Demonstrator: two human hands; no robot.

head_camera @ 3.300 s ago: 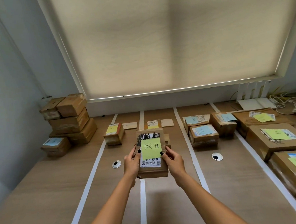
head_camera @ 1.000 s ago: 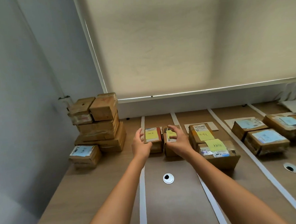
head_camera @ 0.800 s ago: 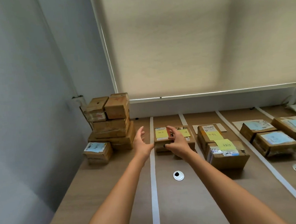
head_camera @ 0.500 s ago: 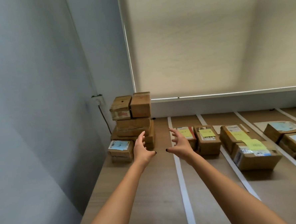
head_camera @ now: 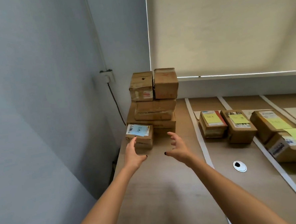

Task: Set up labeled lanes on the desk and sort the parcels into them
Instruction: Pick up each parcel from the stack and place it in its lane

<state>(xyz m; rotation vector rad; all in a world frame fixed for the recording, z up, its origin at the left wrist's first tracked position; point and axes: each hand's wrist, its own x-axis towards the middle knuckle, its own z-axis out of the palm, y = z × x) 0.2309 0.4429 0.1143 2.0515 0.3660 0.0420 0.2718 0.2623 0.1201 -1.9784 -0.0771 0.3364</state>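
My empty left hand and right hand, fingers spread, reach for the blue-noted parcel before the unsorted stack. Right of that stack, taped lanes hold sorted parcels.

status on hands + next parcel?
Both hands open, left hand and right hand flanking the blue-noted parcel. Nothing gripped. Parcel stack sits close behind it.
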